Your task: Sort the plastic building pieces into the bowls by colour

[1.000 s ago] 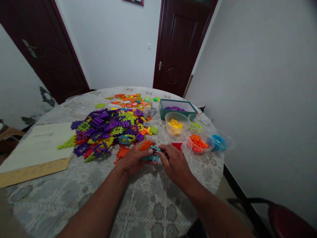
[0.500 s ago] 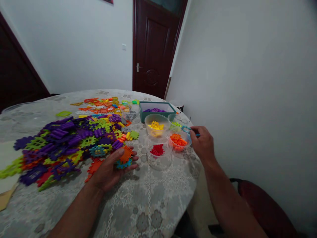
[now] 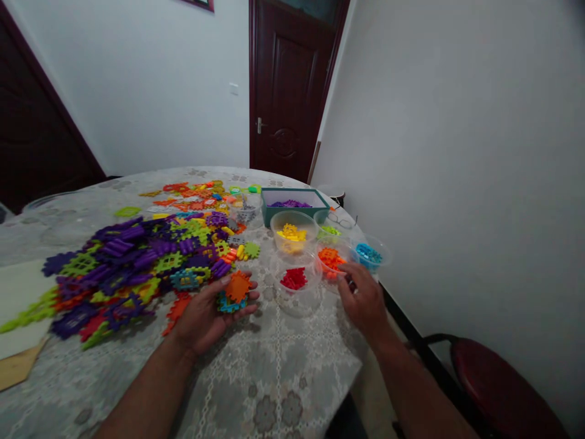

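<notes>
My left hand [image 3: 212, 314], palm up, holds a small stack of toothed plastic building tiles. An orange tile [image 3: 238, 286] lies over a blue tile [image 3: 231, 303], pinned by the thumb. Right beside this hand is the big pile of mixed purple, green and yellow pieces [image 3: 137, 262]. My right hand [image 3: 363, 299] hovers at the near right rim of the clear bowl of orange pieces [image 3: 329, 257]. Its fingers are loosely curled, a gap shows at the thumb, and no piece is visible in them. Just behind it stands a clear bowl of blue pieces [image 3: 368, 255].
Clear bowls of red pieces [image 3: 294, 278], yellow pieces [image 3: 291, 235] and light green pieces [image 3: 329, 231] stand close together. Behind them is a green-edged box [image 3: 295, 204] with purple pieces. Eyeglasses [image 3: 342, 221] lie near the right edge. A dark red stool [image 3: 498, 384] stands below.
My right hand has let go of the blue tile it held by the blue bowl and moved left and toward me. My left hand keeps its stack, the orange tile slightly shifted.
</notes>
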Motion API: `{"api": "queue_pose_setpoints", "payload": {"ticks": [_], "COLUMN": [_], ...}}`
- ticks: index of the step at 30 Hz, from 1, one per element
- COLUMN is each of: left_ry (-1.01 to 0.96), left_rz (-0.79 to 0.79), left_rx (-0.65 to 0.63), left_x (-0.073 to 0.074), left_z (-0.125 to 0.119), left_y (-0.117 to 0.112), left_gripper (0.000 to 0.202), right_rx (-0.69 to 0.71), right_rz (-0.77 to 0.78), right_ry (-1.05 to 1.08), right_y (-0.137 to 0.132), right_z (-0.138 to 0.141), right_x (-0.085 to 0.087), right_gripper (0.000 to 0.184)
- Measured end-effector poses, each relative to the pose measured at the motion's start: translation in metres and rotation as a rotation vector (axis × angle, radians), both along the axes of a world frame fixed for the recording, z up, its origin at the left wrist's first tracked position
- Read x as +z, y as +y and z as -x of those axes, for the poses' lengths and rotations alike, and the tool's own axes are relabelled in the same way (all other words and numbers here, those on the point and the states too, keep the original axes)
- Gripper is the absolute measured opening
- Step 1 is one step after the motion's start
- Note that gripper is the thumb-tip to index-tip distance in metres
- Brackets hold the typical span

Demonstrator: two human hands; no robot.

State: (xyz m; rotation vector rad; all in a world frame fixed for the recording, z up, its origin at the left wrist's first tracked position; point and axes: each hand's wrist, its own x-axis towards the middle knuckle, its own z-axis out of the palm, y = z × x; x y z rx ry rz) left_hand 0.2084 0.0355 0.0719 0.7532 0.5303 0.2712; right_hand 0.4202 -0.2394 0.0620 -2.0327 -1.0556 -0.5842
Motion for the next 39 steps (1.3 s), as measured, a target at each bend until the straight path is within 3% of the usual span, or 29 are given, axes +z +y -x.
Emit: {"api": "queue_pose_setpoints", "payload": {"ticks": [2, 5, 14, 19, 24, 28, 34, 39], "left_ry": [0.0, 0.0, -0.007, -0.015, -0.02, -0.04, -0.022, -0.009], "left_rz": [-0.007, -0.003, 0.009, -0.009, 0.003, 0.02, -0.023, -0.051], "left_rx": [0.0, 0.004, 0.035, 0.024, 0.023, 0.003, 0.006, -0.011], "left_x": [-0.001, -0.003, 0.002, 0.001, 0.0, 0.0, -0.002, -0.005], "left_z": [0.0, 0.0, 0.0, 0.0, 0.0, 0.0, -0.001, -0.001], "left_y": [0.0, 0.0, -0.003, -0.003, -0.002, -0.003, -0.002, 0.0], "left_gripper": [0.036, 0.035, 0.026, 0.024, 0.028, 0.031, 0.027, 0.028], "right_rx": [0.133, 0.248, 0.301, 0.233, -0.047, -0.221, -0.155, -0.108], "right_rz": [0.043, 0.096, 0.122, 0.04, -0.124, -0.103, -0.003, -0.026], "right_ry": [0.053, 0.083, 0.036, 0.081, 0.066, 0.047, 0.105, 0.142], "right_y": [0.01, 0.026, 0.061, 0.056, 0.022, 0.0, 0.002, 0.011], "right_z": [0.026, 0.044, 0.038, 0.043, 0.022, -0.006, -0.016, -0.016], "right_x": [-0.008, -0.016, -0.012, -0.01, -0.012, -0.021, -0.037, -0.032], "right_gripper": [0.021, 0.028, 0.023, 0.031, 0.035, 0.039, 0.024, 0.023]}}
